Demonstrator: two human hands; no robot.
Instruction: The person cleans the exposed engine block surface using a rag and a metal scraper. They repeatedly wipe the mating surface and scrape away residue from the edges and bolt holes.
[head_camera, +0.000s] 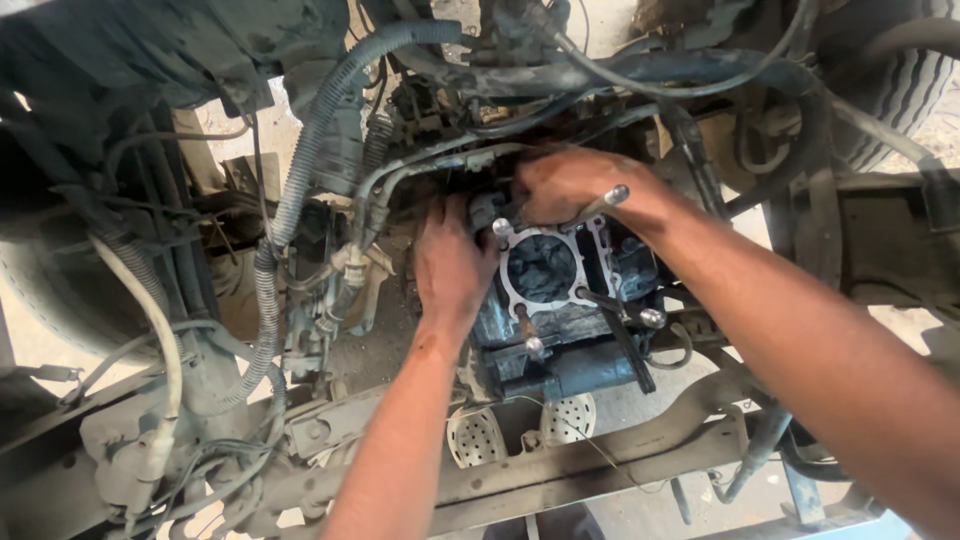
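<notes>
Both my forearms reach in: left hand (452, 262) flat at nine o'clock of the engine block (560, 300), right hand (572, 187) curled on its cramped twelve o'clock edge among hoses (300, 190).

**A vehicle repair yard, seen from inside the engine bay**

This is a place for mending heavy vehicles. Greasy hoses (300, 170) and cables run everywhere across an open engine (560, 300) with bare studs standing up. A steel frame rail (600, 470) crosses below, a big tyre (900, 80) shows at the upper right, and sunlit dirt ground (640, 400) lies beneath.
</notes>
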